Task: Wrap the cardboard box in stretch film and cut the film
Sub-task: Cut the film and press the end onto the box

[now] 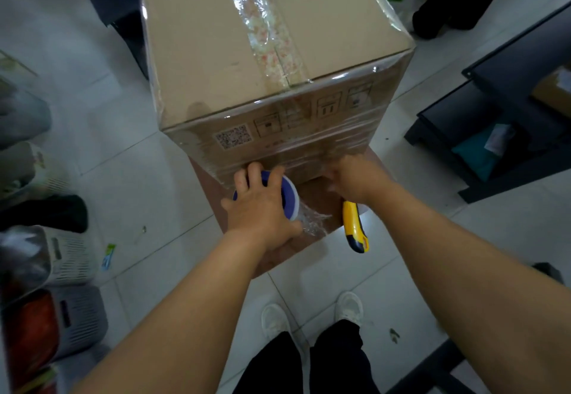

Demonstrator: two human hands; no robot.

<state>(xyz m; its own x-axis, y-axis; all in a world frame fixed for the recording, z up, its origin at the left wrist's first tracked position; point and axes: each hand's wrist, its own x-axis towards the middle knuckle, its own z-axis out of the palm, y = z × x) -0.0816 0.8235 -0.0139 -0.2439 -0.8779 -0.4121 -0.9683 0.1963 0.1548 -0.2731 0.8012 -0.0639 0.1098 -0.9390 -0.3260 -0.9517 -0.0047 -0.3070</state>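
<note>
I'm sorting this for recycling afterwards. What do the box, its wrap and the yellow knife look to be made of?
Box: brown cardboard, matte, with printed symbols.
Wrap: thin clear plastic film, glossy, with stretch lines and glints at the edges.
Knife, in the right hand: the yellow and black handle looks like smooth plastic; the blade is hidden.
</note>
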